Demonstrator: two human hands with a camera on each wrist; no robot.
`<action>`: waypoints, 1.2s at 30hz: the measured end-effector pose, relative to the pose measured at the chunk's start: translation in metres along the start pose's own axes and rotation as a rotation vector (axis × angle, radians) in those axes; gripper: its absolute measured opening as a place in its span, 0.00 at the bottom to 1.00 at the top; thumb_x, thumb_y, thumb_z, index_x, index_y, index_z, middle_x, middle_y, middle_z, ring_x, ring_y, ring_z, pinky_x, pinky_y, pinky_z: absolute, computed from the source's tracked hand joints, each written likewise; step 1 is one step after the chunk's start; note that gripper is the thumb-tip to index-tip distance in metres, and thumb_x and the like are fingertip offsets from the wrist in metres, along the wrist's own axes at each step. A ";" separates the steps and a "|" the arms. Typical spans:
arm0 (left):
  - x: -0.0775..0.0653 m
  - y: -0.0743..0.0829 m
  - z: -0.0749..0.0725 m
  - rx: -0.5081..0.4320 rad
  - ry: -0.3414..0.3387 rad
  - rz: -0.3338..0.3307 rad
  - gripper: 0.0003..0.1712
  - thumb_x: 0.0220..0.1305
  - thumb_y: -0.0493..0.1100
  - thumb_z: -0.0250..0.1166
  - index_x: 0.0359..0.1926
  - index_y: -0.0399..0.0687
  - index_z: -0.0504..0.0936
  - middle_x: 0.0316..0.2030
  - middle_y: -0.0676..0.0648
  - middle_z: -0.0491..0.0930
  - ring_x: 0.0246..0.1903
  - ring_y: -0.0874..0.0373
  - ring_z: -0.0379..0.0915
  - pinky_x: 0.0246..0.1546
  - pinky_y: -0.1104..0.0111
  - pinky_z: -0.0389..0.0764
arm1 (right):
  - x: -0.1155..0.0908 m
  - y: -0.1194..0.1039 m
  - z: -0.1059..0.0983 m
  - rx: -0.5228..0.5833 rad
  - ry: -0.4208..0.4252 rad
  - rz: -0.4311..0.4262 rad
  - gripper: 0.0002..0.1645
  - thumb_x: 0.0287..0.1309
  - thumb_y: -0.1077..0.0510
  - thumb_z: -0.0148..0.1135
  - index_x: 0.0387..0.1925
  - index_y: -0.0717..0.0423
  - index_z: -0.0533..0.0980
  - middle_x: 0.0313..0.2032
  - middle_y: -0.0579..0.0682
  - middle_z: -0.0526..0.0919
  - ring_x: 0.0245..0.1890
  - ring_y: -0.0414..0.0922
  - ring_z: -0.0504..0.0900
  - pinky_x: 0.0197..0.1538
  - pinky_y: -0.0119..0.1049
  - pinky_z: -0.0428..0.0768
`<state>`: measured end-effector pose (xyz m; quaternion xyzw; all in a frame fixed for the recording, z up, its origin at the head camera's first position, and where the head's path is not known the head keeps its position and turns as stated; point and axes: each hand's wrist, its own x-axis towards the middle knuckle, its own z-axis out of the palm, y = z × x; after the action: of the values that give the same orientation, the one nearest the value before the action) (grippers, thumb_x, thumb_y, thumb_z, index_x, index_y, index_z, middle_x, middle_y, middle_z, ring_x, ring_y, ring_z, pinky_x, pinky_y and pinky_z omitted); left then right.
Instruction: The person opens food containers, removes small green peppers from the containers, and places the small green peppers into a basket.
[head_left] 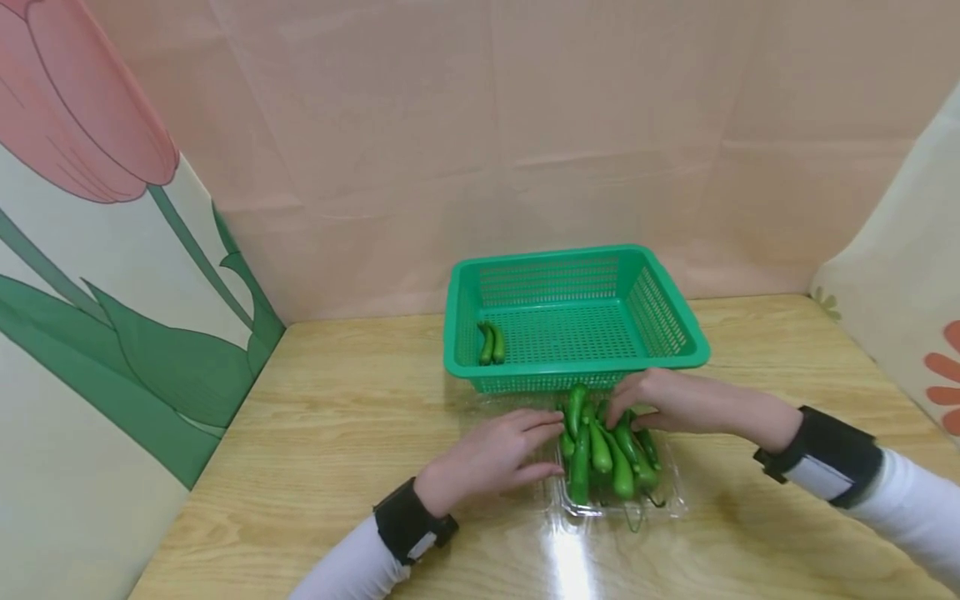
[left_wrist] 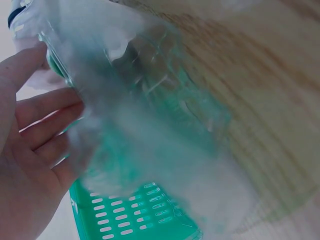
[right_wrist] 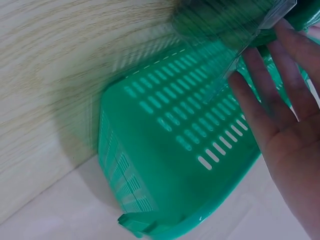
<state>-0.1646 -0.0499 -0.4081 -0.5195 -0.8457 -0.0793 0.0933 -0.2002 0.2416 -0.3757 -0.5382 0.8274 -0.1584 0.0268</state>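
Note:
Several long green peppers [head_left: 600, 454] lie heaped in a clear plastic container [head_left: 568, 507], which stands in front of a green basket [head_left: 577, 372]. At the container's left side is my left hand [head_left: 498, 454], its fingers straight and their tips right at the peppers. The left wrist view shows those fingers against the clear plastic [left_wrist: 165, 90]. My right hand [head_left: 663, 402] reaches over from the right, fingertips down among the peppers at the back of the heap. In the right wrist view its fingers [right_wrist: 255, 102] are loosely extended beside the plastic edge.
Two green peppers [head_left: 491, 343] lie inside the basket at its left. The basket stands at the back of a wooden table [head_left: 337, 417], near a pink cloth backdrop [head_left: 390, 167]. Printed flower cloths [head_left: 127, 333] hang at both sides.

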 end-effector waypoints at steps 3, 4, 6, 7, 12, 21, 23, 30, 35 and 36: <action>0.000 0.000 -0.001 0.000 0.003 0.002 0.35 0.65 0.63 0.54 0.61 0.43 0.72 0.63 0.44 0.70 0.62 0.56 0.68 0.66 0.73 0.66 | -0.001 -0.002 -0.001 -0.012 0.023 -0.016 0.19 0.45 0.66 0.72 0.39 0.44 0.82 0.40 0.38 0.84 0.40 0.37 0.82 0.41 0.34 0.85; 0.000 0.000 0.000 0.001 0.003 0.003 0.35 0.65 0.63 0.54 0.61 0.43 0.72 0.63 0.44 0.70 0.62 0.56 0.68 0.66 0.73 0.66 | -0.001 -0.002 -0.002 -0.018 0.030 -0.015 0.19 0.44 0.66 0.72 0.40 0.44 0.82 0.40 0.38 0.84 0.40 0.37 0.82 0.41 0.33 0.85; 0.000 0.000 0.000 0.003 0.003 0.002 0.35 0.65 0.63 0.54 0.61 0.43 0.72 0.63 0.44 0.70 0.62 0.57 0.68 0.66 0.73 0.66 | -0.002 -0.004 -0.003 -0.033 0.045 -0.010 0.19 0.44 0.65 0.72 0.40 0.45 0.81 0.40 0.38 0.84 0.41 0.38 0.82 0.42 0.33 0.85; 0.000 0.000 0.000 0.004 0.003 0.001 0.35 0.65 0.63 0.53 0.61 0.43 0.72 0.64 0.44 0.70 0.62 0.57 0.68 0.66 0.73 0.66 | -0.002 -0.005 -0.003 -0.040 0.052 -0.004 0.19 0.44 0.65 0.72 0.40 0.46 0.81 0.40 0.38 0.84 0.41 0.38 0.82 0.42 0.33 0.85; 0.000 -0.001 0.000 -0.001 -0.002 -0.003 0.34 0.66 0.63 0.53 0.61 0.43 0.72 0.64 0.44 0.70 0.62 0.56 0.68 0.66 0.72 0.66 | -0.005 -0.008 -0.004 -0.057 0.078 0.014 0.20 0.44 0.65 0.72 0.42 0.48 0.81 0.42 0.39 0.84 0.42 0.39 0.83 0.44 0.33 0.85; 0.000 -0.001 0.001 0.003 0.002 0.006 0.34 0.66 0.63 0.53 0.61 0.43 0.72 0.63 0.44 0.70 0.62 0.57 0.68 0.65 0.73 0.66 | -0.008 -0.005 0.000 -0.025 0.167 -0.024 0.22 0.46 0.67 0.70 0.45 0.50 0.80 0.43 0.41 0.84 0.43 0.41 0.83 0.42 0.37 0.86; 0.000 -0.002 0.001 0.004 0.004 0.006 0.34 0.66 0.63 0.53 0.61 0.43 0.72 0.63 0.44 0.70 0.62 0.57 0.68 0.65 0.73 0.66 | -0.008 -0.005 0.000 -0.015 0.205 -0.049 0.23 0.45 0.68 0.70 0.46 0.51 0.79 0.44 0.43 0.84 0.43 0.42 0.83 0.42 0.37 0.86; 0.000 -0.002 0.001 0.003 0.006 0.004 0.35 0.65 0.64 0.53 0.61 0.43 0.72 0.63 0.44 0.71 0.61 0.57 0.68 0.66 0.73 0.66 | -0.005 -0.003 0.003 0.018 0.301 -0.072 0.26 0.45 0.69 0.70 0.49 0.51 0.78 0.44 0.45 0.84 0.42 0.40 0.84 0.42 0.31 0.85; 0.000 -0.002 0.001 0.008 0.010 0.010 0.35 0.65 0.63 0.53 0.61 0.43 0.72 0.63 0.44 0.71 0.61 0.57 0.69 0.65 0.73 0.66 | -0.003 -0.004 0.005 0.019 0.371 -0.026 0.25 0.46 0.69 0.70 0.49 0.52 0.78 0.45 0.42 0.84 0.42 0.37 0.83 0.40 0.30 0.85; 0.000 -0.002 0.001 0.008 0.011 0.009 0.35 0.65 0.63 0.54 0.61 0.43 0.72 0.63 0.44 0.71 0.61 0.57 0.69 0.65 0.73 0.66 | -0.002 -0.004 0.005 0.022 0.382 -0.016 0.26 0.46 0.69 0.70 0.49 0.52 0.78 0.45 0.41 0.84 0.42 0.37 0.83 0.40 0.29 0.85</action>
<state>-0.1667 -0.0503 -0.4093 -0.5226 -0.8431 -0.0785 0.1001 -0.1943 0.2410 -0.3792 -0.5044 0.8115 -0.2669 -0.1260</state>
